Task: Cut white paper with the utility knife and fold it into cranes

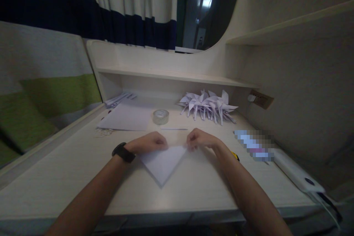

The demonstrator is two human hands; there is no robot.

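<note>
A white sheet of paper (pixel 163 166) folded into a triangle lies on the desk, its point toward me and its long edge away. My left hand (pixel 149 143), with a dark watch (pixel 124 152) at the wrist, rests on the left part of that long edge, fingers curled. At the right corner, my right hand (pixel 201 139) pinches the paper between thumb and fingers. Just beyond the hands lie a thin white stick (pixel 174 129) and a roll of clear tape (pixel 160 117).
Several folded paper pinwheels (pixel 208 105) are heaped at the back right. A stack of white paper (pixel 127 116) lies back left, near rolled paper strips (pixel 120 99). On the right are a pixelated object (pixel 253 145), a white power strip (pixel 295 171) and a yellow-black object (pixel 235 155) partly behind my forearm.
</note>
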